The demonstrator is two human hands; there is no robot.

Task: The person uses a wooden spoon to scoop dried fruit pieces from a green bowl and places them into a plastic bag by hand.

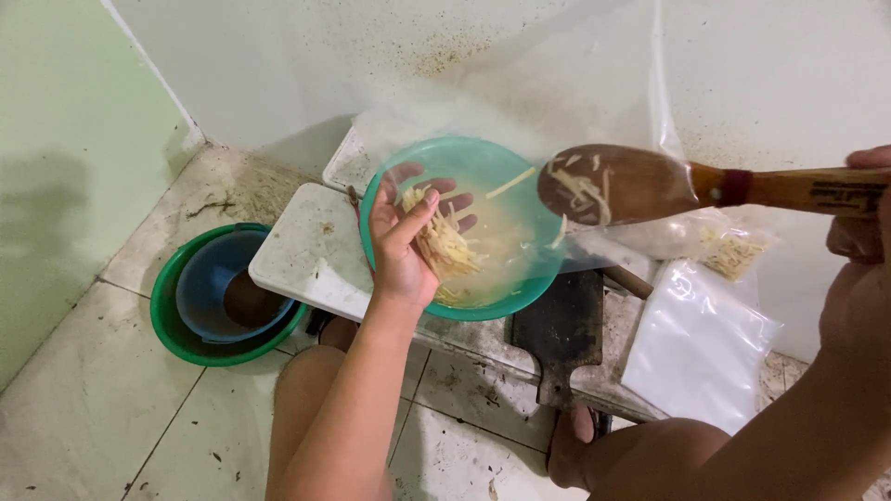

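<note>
A: Only the head view here. A clear plastic bag [520,139] is pinched open by the left hand [404,241], fingers closed on its edge, with pale shredded strips [445,246] seen beneath, over a teal bowl [483,167]. A wooden spoon [613,184] loaded with strips is gripped by the right hand [858,209] at the handle, bowl end right at the bag mouth.

B: Yeah, and spills look likely. If the bag edge gets let go or the spoon is tipped early, strips could be dropped onto the white board [311,250] or the dirty tiled floor [93,408]. The nested green basin [172,325] and a filled bag [729,249] are parked nearby.
</note>
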